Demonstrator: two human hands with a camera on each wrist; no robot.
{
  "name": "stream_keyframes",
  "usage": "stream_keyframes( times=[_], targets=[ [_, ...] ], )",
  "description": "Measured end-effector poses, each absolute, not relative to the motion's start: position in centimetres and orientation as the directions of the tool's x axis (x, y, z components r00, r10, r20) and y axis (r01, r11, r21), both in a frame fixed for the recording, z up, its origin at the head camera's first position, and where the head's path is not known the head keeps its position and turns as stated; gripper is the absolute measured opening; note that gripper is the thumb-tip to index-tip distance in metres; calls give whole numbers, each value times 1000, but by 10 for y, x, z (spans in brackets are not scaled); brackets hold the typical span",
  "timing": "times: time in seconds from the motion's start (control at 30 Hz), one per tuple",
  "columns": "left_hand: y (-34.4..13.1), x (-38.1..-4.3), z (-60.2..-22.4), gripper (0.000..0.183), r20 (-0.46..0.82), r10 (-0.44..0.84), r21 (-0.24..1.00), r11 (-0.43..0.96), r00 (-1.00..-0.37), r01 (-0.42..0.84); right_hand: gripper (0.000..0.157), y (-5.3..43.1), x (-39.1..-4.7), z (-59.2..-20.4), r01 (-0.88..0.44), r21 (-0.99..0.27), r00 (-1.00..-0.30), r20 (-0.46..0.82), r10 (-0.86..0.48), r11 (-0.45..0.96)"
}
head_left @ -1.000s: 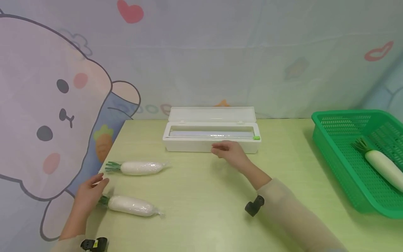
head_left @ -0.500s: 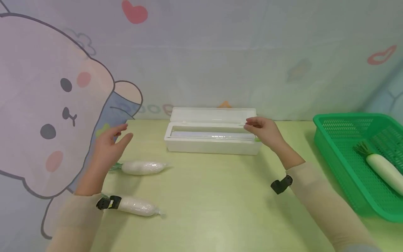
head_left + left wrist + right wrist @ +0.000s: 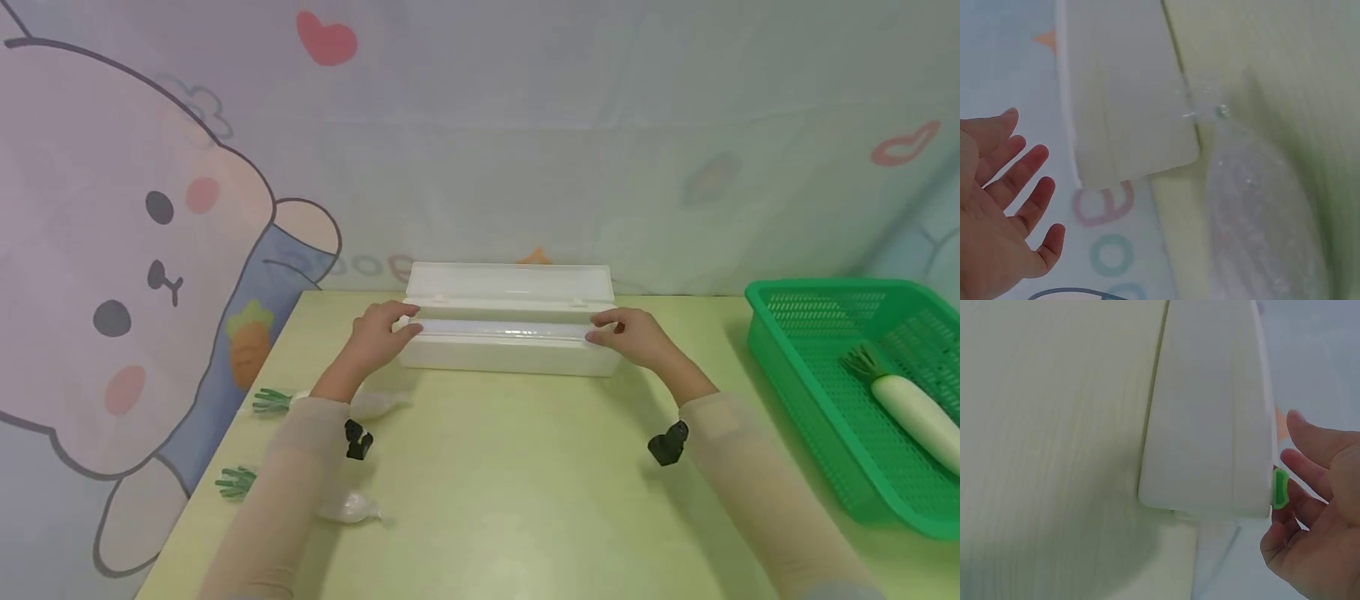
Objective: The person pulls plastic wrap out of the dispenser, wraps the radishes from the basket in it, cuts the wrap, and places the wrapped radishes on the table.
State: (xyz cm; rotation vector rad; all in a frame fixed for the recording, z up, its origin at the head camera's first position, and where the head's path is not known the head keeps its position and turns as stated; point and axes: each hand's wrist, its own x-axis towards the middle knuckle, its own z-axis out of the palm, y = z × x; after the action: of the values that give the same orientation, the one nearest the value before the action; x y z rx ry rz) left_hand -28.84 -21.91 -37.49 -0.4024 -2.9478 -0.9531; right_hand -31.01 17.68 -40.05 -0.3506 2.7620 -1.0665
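A white cling film dispenser box (image 3: 510,358) stands at the back of the table, its lid (image 3: 510,283) raised. Inside lies a roll of cling film (image 3: 502,329). My left hand (image 3: 375,337) is over the box's left end, thumb and fingers apart. At the right end, my right hand (image 3: 637,337) has its thumb and bent fingers near the roll's end; whether they touch it, I cannot tell. A green slider (image 3: 1280,489) shows beside the right fingers in the right wrist view. Two film-wrapped white radishes, one farther (image 3: 375,406) and one nearer (image 3: 351,507), are partly hidden by my left arm.
On the right stands a green plastic basket (image 3: 798,417) with an unwrapped white radish (image 3: 915,417) in it. Behind the table hangs a printed cloth (image 3: 525,167) with a cartoon animal. The pale table (image 3: 510,483) stretches in front of the box.
My left hand has moved from beside the radishes up and right to the box's left end. My right hand has gone from the box's front to its right end.
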Motion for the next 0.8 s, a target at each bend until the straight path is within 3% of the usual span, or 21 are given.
stream_keyframes(
  times=[0.2, 0.6, 0.8],
  targets=[
    [-213, -303, -395, 38, 50, 215, 538, 817, -975, 208, 44, 178, -310, -406, -184, -662, -950, -69, -303, 727],
    [-213, -315, -402, 23, 46, 166, 623, 766, -985, 158, 29, 178, -312, -410, -220, -650, -956, -3, -292, 727],
    [-211, -318, -404, 24, 33, 126, 661, 742, -992, 116, 26, 174, -316, -413, -235, -612, -960, 24, -279, 755]
  ],
)
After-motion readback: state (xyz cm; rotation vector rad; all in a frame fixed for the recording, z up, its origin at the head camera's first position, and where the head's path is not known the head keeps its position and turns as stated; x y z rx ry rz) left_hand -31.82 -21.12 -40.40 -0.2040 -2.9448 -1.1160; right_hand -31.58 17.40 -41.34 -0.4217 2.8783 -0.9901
